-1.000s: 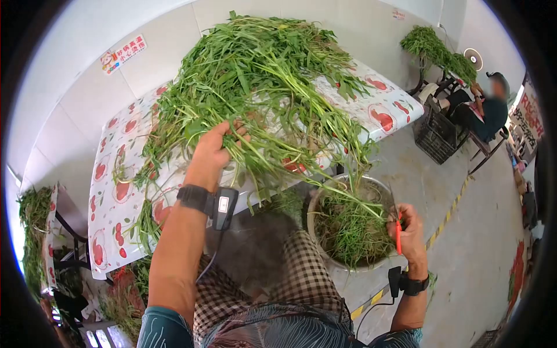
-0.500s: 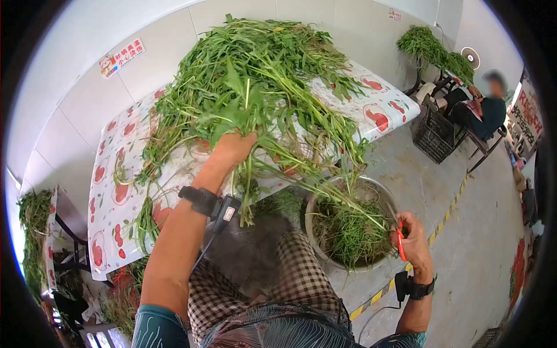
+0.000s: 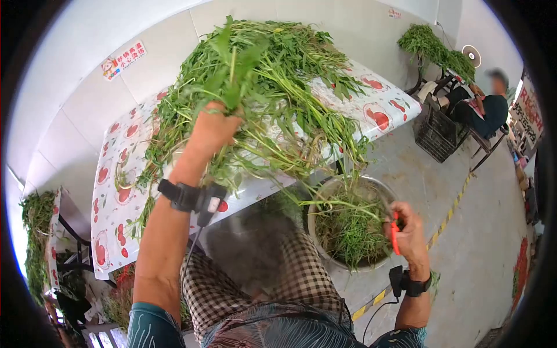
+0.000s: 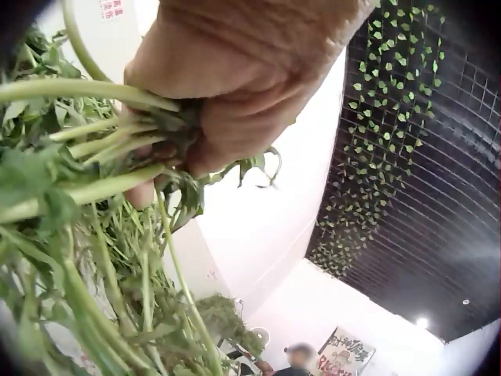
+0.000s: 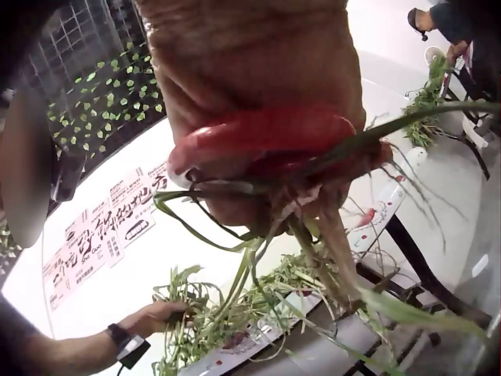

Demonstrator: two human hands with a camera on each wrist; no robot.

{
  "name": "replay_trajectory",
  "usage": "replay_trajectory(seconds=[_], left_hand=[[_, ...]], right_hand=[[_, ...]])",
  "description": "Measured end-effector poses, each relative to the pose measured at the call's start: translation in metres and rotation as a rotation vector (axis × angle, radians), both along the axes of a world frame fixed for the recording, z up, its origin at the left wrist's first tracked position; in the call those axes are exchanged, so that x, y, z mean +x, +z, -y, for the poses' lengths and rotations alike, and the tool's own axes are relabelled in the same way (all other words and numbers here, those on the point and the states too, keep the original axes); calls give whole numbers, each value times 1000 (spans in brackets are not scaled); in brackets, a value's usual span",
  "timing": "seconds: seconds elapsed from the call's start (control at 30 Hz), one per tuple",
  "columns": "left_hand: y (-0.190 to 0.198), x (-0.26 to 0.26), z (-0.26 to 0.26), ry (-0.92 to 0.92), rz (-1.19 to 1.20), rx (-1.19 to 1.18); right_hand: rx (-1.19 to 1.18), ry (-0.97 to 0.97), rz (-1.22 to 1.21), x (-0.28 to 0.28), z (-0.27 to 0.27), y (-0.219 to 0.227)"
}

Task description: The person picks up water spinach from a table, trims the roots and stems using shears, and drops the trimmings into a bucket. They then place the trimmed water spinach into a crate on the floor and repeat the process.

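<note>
My left hand point(image 3: 212, 130) grips a bunch of leafy green stems point(image 3: 235, 61) over the table, leaves pointing up and blurred. In the left wrist view, several thick pale stems point(image 4: 117, 145) come together between thumb and fingers. Behind it a big heap of the same greens point(image 3: 278, 52) covers much of the table point(image 3: 371, 110). At the right, my right hand point(image 3: 413, 235) holds scissors by their red handles point(image 3: 395, 236), beside the rim of a metal basin point(image 3: 374, 188). Thin, ragged stems point(image 5: 337, 251) hang by the scissors in the right wrist view. Cut greens point(image 3: 354, 235) fill the basin.
Loose stems point(image 3: 325, 153) trail off the table's front edge toward the basin. A black crate point(image 3: 435, 136) stands on the floor at right, near a seated person point(image 3: 487, 110) by more greens point(image 3: 423, 43). Another table with greens point(image 3: 38, 226) is at far left.
My left hand swung right and toward me, then back left and away with the bunch lifted upright. My right hand and scissors stayed by the basin.
</note>
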State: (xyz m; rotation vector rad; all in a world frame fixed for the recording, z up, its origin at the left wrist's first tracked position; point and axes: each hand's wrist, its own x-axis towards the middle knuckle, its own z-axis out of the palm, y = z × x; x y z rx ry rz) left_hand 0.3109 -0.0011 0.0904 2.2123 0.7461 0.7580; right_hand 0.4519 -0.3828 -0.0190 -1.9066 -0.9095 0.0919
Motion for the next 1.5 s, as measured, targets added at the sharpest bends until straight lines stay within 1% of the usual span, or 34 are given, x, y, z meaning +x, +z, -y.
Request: replay_trajectory(seconds=[0.07,0.1,0.2,0.27,0.3,0.37,0.4,0.47,0.5,0.57,0.6,0.63,0.67,0.73,0.77,0.87,0.97,1.07,1.17,1.23,1.27,1.3,1.37,1.43,1.5], left_hand=[[-14,-3,12,-6,-7,399],[-22,-1,10,-66,52,336],[2,-6,70,-121,-23,-23],[-33,9,68,-376,2,346],[-50,14,71,-374,-37,472],[-72,20,80,-374,-114,722],[-71,23,79,-317,-184,680],[-62,31,66,-197,-323,597],[-50,31,56,-129,-302,552],[-31,34,43,28,-321,635],[-26,37,32,67,-275,620],[-22,38,21,106,-230,604],[-21,37,14,144,-186,588],[-17,33,15,146,-232,658],[-16,32,17,141,-257,694],[-19,31,18,91,-329,692],[-27,30,15,67,-259,689],[-33,25,8,-28,-87,554],[-37,22,-4,-215,85,420],[-25,18,10,-206,47,227],[-17,14,16,-195,28,131],[-13,11,19,-229,33,241],[-10,7,22,-228,78,243],[-8,4,23,-216,107,288],[-8,3,21,-193,122,379]], right_hand=[[-40,49,-114,-7,-12,-3],[-13,63,-233,-15,-19,5],[22,53,-177,-11,-23,-6],[95,71,-319,-13,-24,1],[132,79,-390,-13,-25,4],[189,87,-319,-7,-23,1],[216,88,-285,-6,-21,0],[165,141,-309,-7,-12,10],[139,170,-321,-7,-9,13],[51,175,-277,-5,1,6],[8,178,-255,-5,6,2],[40,170,-336,-7,9,5],[62,120,-344,-6,13,-1],[107,13,-357,-2,20,-12],[95,2,-329,0,24,-15],[-174,-60,-149,17,37,-34],[-399,-230,5,36,47,-62],[-313,-395,162,38,35,-56],[115,-236,-142,36,-4,-36],[265,-120,-211,14,-51,-7],[288,-41,-197,6,-74,1],[310,40,-183,-1,-97,6],[340,104,-60,-9,-144,1],[296,239,-244,-17,-183,-3],[285,379,-413,-28,-200,-1]])
